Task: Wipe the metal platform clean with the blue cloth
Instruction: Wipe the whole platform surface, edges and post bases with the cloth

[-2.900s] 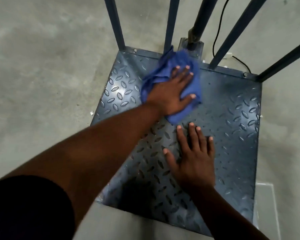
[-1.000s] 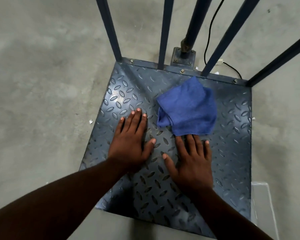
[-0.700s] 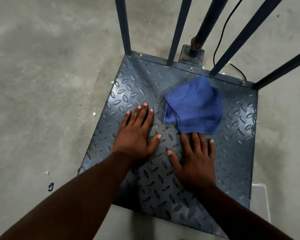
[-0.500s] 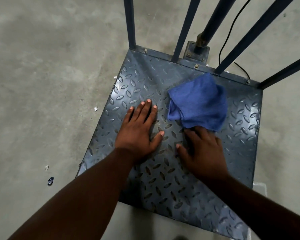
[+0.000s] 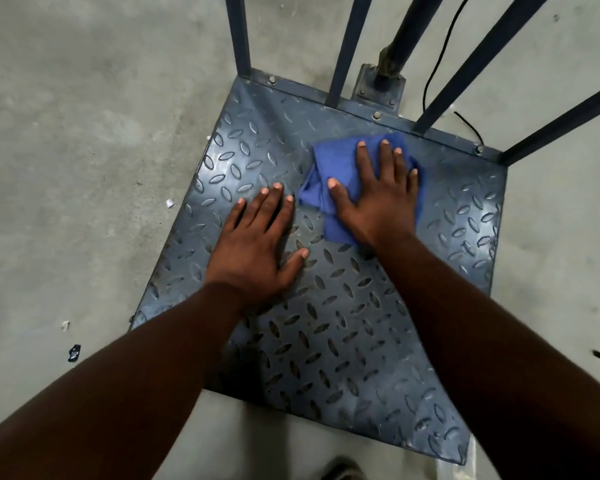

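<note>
- Pressing the right hand (image 5: pixel 378 206) flat on the blue cloth (image 5: pixel 333 159), fingers straight and spread, gripping nothing.
- Crumpled beneath that palm, on the far half of the metal platform (image 5: pixel 343 341), near its back edge.
- Resting the left hand (image 5: pixel 257 254) flat on bare tread plate just left of the cloth, fingers straight, thumb out, holding nothing.
- Rising from the back edge: dark blue bars (image 5: pixel 238 32), and a pole (image 5: pixel 409 22) with a black cable (image 5: pixel 440 46) beside it.
- Scattered on the concrete floor (image 5: pixel 84 133) to the left: small scraps (image 5: pixel 169 203).
</note>
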